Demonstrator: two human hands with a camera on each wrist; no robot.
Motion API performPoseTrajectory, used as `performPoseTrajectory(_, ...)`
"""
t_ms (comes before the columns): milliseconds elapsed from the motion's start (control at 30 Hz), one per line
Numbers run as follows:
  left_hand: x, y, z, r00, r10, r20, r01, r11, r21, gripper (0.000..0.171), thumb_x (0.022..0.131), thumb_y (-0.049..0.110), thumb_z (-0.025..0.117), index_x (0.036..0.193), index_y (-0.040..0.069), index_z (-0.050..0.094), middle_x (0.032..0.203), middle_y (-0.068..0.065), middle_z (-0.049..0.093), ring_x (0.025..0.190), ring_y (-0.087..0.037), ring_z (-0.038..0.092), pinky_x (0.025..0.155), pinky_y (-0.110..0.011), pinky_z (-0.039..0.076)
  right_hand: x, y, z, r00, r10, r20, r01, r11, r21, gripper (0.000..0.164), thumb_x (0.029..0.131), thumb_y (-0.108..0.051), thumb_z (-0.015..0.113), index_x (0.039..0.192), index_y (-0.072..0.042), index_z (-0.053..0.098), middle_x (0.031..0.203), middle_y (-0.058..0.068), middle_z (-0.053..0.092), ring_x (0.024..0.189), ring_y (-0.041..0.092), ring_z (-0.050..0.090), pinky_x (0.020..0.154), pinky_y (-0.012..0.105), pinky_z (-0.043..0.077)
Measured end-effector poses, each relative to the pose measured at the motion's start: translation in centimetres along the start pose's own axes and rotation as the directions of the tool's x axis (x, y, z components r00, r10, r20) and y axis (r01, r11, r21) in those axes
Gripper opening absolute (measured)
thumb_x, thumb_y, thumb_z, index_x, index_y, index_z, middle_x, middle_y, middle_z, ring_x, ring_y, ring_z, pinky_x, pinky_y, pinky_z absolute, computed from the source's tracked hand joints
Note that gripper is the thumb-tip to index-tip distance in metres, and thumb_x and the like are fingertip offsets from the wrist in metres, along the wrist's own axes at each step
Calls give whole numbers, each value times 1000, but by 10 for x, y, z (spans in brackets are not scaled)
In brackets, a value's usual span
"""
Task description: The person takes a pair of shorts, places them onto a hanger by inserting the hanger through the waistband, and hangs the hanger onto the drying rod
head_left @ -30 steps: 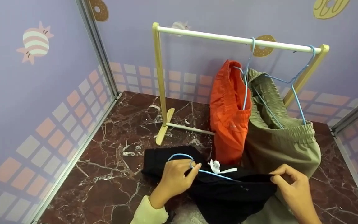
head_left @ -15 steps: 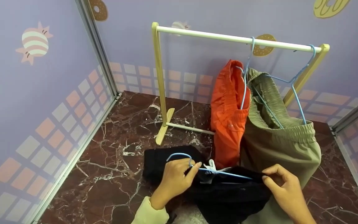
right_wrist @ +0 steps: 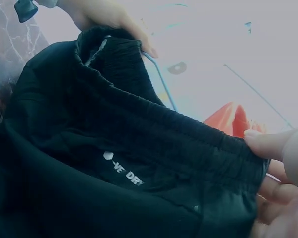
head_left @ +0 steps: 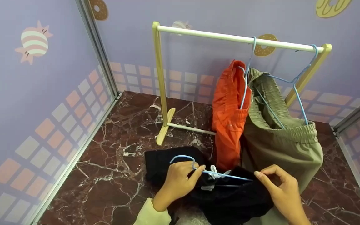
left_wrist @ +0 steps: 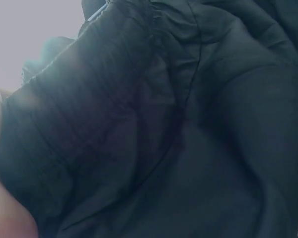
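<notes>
My left hand [head_left: 178, 181] grips a blue wire clothes hanger [head_left: 184, 157] just under its hook. Part of the hanger lies inside the waist opening of a pair of black pants [head_left: 230, 203]. At the other end of that opening, my right hand [head_left: 278, 186] pinches the elastic waistband between thumb and fingers. A white drawstring [head_left: 213, 171] shows at the waist. In the right wrist view, the pants [right_wrist: 134, 134] bear small white lettering, and thumb and fingers hold the waistband's edge. Dark cloth [left_wrist: 154, 134] fills most of the left wrist view.
Behind the hands stands a small wooden rack [head_left: 160, 72] with a white rail [head_left: 205, 33]. Orange pants [head_left: 228, 109] and khaki pants [head_left: 292, 147] hang from it on blue hangers. Marbled dark red floor [head_left: 111, 175] and patterned walls [head_left: 58, 47] surround it.
My right hand has moved left, bringing the pinched waistband end toward the left hand. More of the hanger shows within the waist opening. My left hand has barely moved.
</notes>
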State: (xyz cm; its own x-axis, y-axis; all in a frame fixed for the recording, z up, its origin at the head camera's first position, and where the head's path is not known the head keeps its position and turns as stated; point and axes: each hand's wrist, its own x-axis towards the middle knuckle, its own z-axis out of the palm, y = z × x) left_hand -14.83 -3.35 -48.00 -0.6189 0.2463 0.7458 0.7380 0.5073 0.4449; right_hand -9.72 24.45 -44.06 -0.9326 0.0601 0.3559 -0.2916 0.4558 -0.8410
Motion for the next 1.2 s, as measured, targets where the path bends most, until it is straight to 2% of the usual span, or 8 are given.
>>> performPoseTrajectory(167,0,0,-1,1000,3,1,-3,999,-50,44,89,22,59,53,17,34,55,10,21,51,0,14,52,-9,14,-1,2,5,997,-53,-47,44,984,-173,13,76,-12,73,80,-17,63,76,-3,65,70,1,58,67,12,43)
performPoseTrajectory(233,0,-1,-2,1000,-9,-9,8,997,-78,44,89,21,59,53,16,33,55,10,20,52,0,14,52,-9,14,-2,5,6,998,-61,-35,50,966,-255,16,74,-17,76,83,-22,63,75,-7,64,68,0,56,66,10,41)
performPoseTrajectory(333,1,-3,-4,999,-28,-28,24,993,-118,45,89,19,59,54,14,31,57,10,19,53,0,14,53,-9,15,-5,8,5,999,-52,3,51,951,-304,22,71,-21,78,87,-27,63,76,-11,64,67,0,57,65,10,41)
performPoseTrajectory(433,2,-3,-6,998,-39,-39,33,990,-141,46,89,17,59,54,13,30,58,10,16,54,0,13,54,-9,14,-8,11,5,996,-76,43,85,955,-285,22,71,-19,78,88,-27,65,78,-10,66,70,0,60,66,10,43)
performPoseTrajectory(600,3,-2,-7,999,-37,-27,33,990,-138,47,89,18,59,54,12,28,59,10,15,54,0,11,54,-9,13,-8,11,6,981,-181,75,194,947,-257,20,70,-14,78,80,-26,65,77,-11,65,68,-2,58,65,9,42)
performPoseTrajectory(800,3,-1,-7,1000,-29,6,30,991,-130,45,90,21,58,54,14,32,55,10,22,53,0,14,54,-8,15,-6,8,13,943,-309,122,328,922,-204,26,68,-7,78,77,-27,64,74,-15,62,64,0,57,62,10,43)
performPoseTrajectory(1000,1,-1,-6,999,-30,22,32,992,-121,43,90,22,58,53,16,37,53,9,35,52,1,18,54,-7,19,-7,4,15,947,-243,210,285,938,-200,16,76,-15,73,78,-27,62,74,-13,60,64,-1,53,60,12,42)
performPoseTrajectory(1200,0,-1,-6,996,-59,73,67,991,-116,44,91,27,55,54,17,35,54,11,24,52,1,14,53,-8,14,-8,3,18,944,-229,237,286,926,-247,14,77,-23,73,80,-28,60,73,-14,60,63,-1,52,59,12,41)
